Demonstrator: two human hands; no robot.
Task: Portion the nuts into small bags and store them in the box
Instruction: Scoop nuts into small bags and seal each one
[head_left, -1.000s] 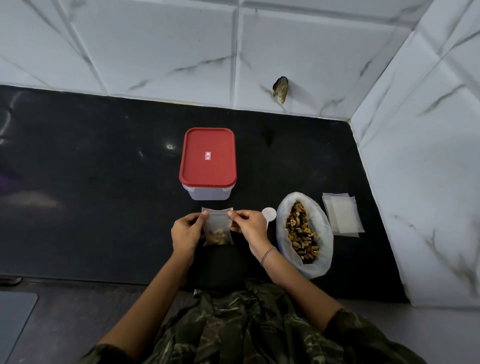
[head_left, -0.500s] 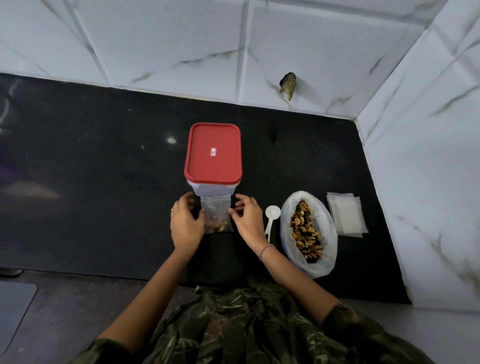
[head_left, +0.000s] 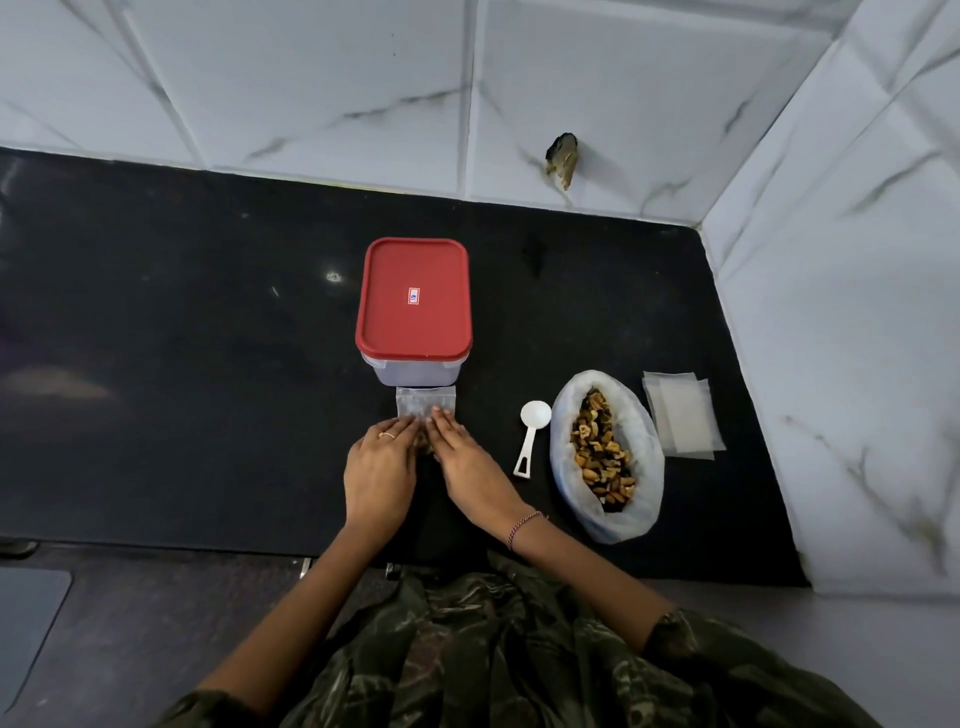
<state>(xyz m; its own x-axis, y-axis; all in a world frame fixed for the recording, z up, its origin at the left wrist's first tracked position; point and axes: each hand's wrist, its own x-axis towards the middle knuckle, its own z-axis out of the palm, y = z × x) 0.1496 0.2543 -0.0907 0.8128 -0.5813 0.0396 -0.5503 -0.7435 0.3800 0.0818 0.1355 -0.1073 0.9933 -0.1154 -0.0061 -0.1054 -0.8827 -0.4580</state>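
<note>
A small clear bag (head_left: 425, 401) with nuts in it lies flat on the black counter, just in front of the box (head_left: 414, 312), a clear tub with its red lid on. My left hand (head_left: 382, 467) and my right hand (head_left: 465, 457) lie side by side on the bag's near half, fingers straight and pressing down, hiding most of the nuts. To the right stands a large open white bag of mixed nuts (head_left: 605, 457). A white plastic scoop (head_left: 532, 434) lies between my right hand and that bag.
A stack of empty small clear bags (head_left: 680, 415) lies right of the nut bag, close to the marble side wall. The black counter (head_left: 182, 364) stretches left. A tiled back wall stands behind the box, with a chipped hole in it.
The small bag was held up by its top corners between both hands; it has been laid down on the counter in front of the box, and both hands now press flat on it.
</note>
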